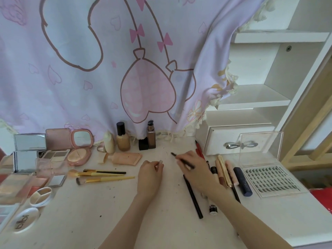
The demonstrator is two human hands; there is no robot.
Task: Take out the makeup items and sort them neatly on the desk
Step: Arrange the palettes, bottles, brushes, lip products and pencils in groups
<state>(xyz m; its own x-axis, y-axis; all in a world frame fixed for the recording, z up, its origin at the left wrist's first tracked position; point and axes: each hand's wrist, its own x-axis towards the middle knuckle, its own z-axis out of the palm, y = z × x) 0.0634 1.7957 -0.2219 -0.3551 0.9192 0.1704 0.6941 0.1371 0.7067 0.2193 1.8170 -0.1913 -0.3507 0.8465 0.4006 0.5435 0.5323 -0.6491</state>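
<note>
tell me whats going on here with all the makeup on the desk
A person is sorting makeup on a white desk. The right hand holds a thin black brush, its tip pointing away from the person; the left hand is loosely curled beside it, and whether it holds anything is unclear. Palettes and compacts sit at the left, three brushes lie in a row, bottles stand at the back, and pencils and tubes lie grouped by a lash tray.

Soft, even daylight, only faint shadows. The wide lens bends the edges, and the corners look blurry.
</note>
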